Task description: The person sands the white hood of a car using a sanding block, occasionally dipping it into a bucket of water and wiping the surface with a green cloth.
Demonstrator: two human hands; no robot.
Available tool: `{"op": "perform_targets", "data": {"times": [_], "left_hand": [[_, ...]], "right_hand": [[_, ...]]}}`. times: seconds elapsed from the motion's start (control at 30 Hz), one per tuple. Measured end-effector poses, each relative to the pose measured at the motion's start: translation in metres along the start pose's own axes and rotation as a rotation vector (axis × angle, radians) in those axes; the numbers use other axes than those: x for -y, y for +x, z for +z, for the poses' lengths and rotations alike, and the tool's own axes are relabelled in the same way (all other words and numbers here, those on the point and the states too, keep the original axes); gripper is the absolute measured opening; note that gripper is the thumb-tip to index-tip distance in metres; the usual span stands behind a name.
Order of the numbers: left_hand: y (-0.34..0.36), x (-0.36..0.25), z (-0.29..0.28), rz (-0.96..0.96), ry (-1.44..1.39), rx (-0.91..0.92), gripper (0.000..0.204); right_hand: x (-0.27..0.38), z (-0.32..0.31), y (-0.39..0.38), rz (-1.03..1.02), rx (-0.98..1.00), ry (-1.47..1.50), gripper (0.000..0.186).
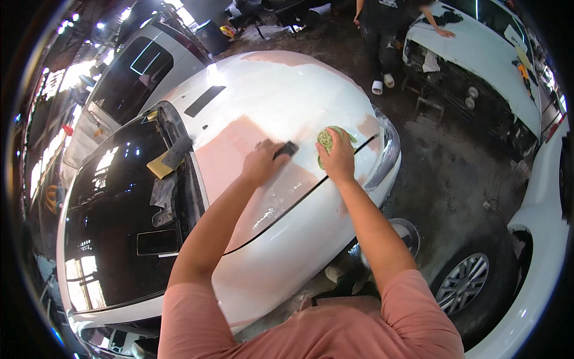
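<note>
My left hand point(260, 163) is closed on a small dark sanding block point(288, 149), which lies against the hood. Beneath it the white car hood point(269, 84) shows wet, pinkish patches point(233, 152). To the right, my right hand point(339, 158) grips a bunched green cloth point(325, 140) that touches the hood near the headlight point(385, 149). A dark seam runs between the hood and the fender point(299, 221), close below both hands.
A phone point(157, 242) and a yellow sheet point(159, 166) rest by the windshield point(119, 197). A bucket point(405, 234) stands beside the fender. Another person point(382, 36) stands ahead, near a second white car point(478, 54). A wheel point(466, 284) is at right.
</note>
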State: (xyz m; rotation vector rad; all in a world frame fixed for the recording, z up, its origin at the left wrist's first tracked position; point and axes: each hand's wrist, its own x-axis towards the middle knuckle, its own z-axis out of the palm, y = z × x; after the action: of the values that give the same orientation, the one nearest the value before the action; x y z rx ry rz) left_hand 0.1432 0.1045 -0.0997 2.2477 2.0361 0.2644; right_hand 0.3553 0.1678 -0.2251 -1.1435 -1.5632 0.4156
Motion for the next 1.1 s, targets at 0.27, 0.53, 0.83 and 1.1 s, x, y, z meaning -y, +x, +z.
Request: {"op": "perform_targets", "data": {"times": [0.27,0.53,0.83,1.1], "left_hand": [[-0.132,0.028,-0.042,-0.020,0.016,0.043,0.044],[-0.023,0.015,-0.010,0.069,-0.020,-0.007,0.042],[-0.040,0.032,-0.018,0.026,0.012,0.005,0.044],[-0.100,0.029,-0.037,0.030,0.024,0.064,0.043]], "right_hand": [[0.001,-0.004,0.005,-0.006,-0.032,-0.014,0.055],[-0.003,-0.004,0.005,-0.001,-0.018,-0.009,0.052],[0.002,-0.002,0.002,0.001,0.005,-0.028,0.055],[-0.010,-0.010,0.010,-0.025,-0.049,-0.032,0.055]]}}
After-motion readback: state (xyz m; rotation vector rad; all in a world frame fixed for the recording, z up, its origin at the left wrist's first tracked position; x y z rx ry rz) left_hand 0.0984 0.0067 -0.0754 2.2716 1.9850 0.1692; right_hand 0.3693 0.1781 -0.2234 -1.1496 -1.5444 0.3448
